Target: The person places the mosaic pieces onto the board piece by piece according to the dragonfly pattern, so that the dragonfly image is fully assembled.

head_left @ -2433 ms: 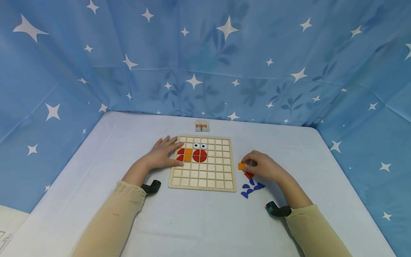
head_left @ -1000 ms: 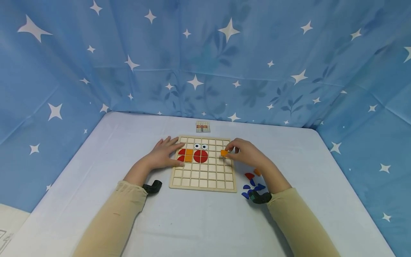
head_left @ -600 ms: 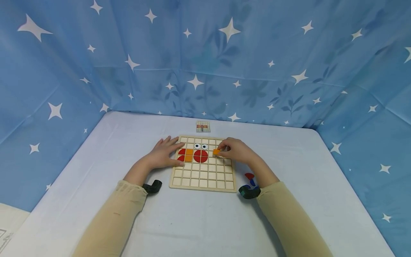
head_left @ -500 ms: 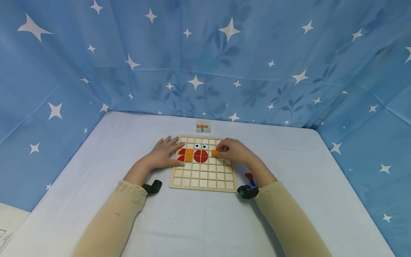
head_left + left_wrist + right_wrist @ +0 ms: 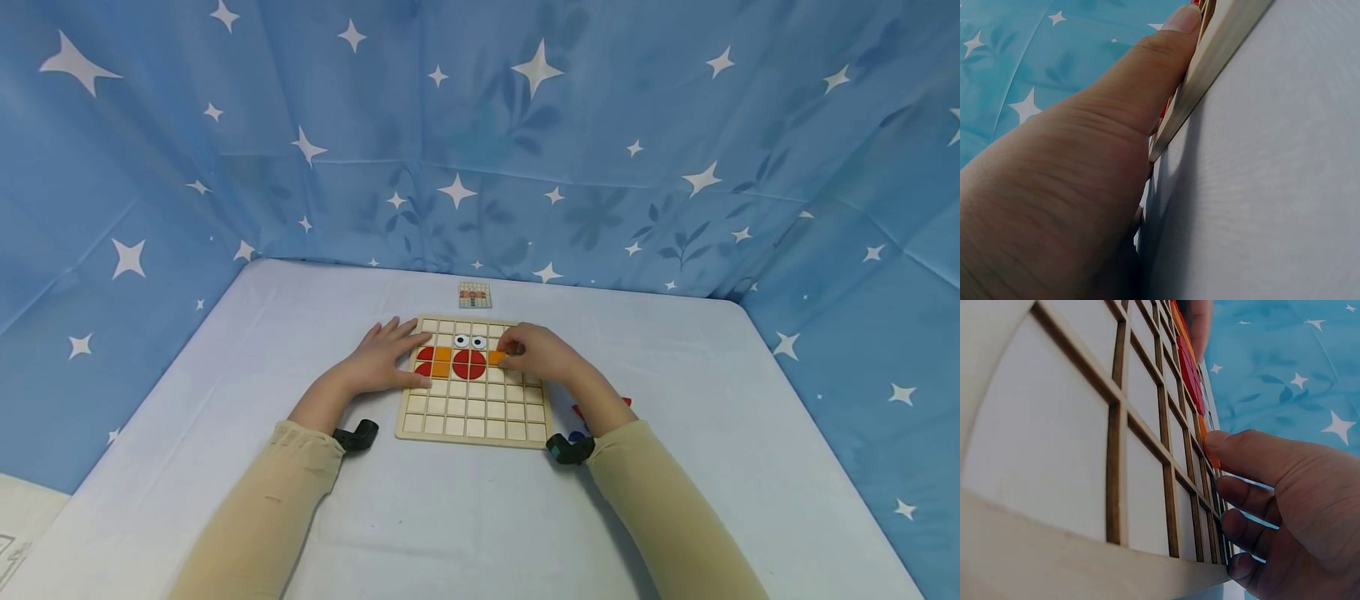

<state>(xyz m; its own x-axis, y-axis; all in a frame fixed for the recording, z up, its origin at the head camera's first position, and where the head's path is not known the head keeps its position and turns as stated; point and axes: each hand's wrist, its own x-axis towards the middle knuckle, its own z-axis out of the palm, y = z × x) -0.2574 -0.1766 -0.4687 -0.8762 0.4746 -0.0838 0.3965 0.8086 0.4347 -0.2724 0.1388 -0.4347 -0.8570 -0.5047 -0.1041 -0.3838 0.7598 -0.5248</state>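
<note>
My left hand [image 5: 382,358] lies spread over the left edge of a wooden grid board [image 5: 472,437], its thumb [image 5: 1160,47] along the rim in the left wrist view. My right hand [image 5: 542,352] pinches an orange square tile [image 5: 495,357] at the cell just right of the red circle [image 5: 468,364]. In the right wrist view the thumb [image 5: 1241,450] sits on the orange tile [image 5: 1204,432], with the other fingers curled below. Two orange tiles [image 5: 441,362] and red quarter pieces [image 5: 424,354] lie near the left hand. Above the circle are two eye pieces [image 5: 478,342].
Behind the board lies a small picture card [image 5: 475,295] with a grid pattern. Red pieces [image 5: 627,402] and blue pieces [image 5: 576,436] lie right of the board, partly hidden by the right forearm. A blue star-patterned curtain [image 5: 480,150] hangs behind the white table [image 5: 465,517].
My right hand has carried the orange tile from the loose pieces leftward onto the board, down beside the red circle. The left hand has stayed in place.
</note>
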